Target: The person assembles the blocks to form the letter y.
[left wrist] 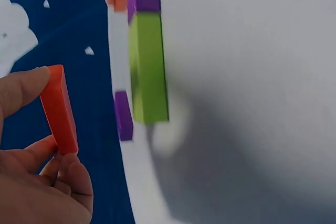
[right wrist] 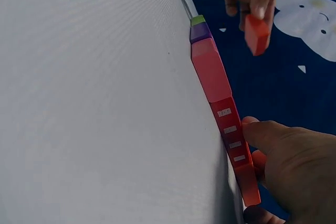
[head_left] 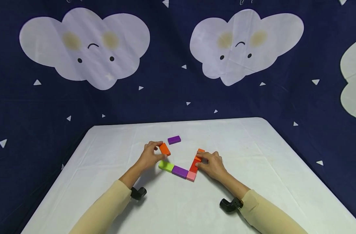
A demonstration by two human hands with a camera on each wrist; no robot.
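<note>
My left hand (head_left: 149,156) pinches an orange block (head_left: 165,149) between thumb and fingers, raised above the table near the end of a block row. In the left wrist view this orange block (left wrist: 59,109) stands tilted between the fingertips. The row runs from a lime green block (head_left: 166,166) through a purple block (head_left: 180,172) to a short pink block (head_left: 191,176). From the pink one, a red block (head_left: 195,165) and a second orange block (head_left: 199,154) extend away at an angle. My right hand (head_left: 214,165) grips these two, thumb against the red block's side, fingers around the orange end.
A loose purple block (head_left: 174,140) lies farther back on the white-covered table (head_left: 239,139). Black wrist cameras hang below both forearms, such as the left camera (head_left: 138,193). Behind the table rises a dark blue cloth (head_left: 169,97) with cloud prints.
</note>
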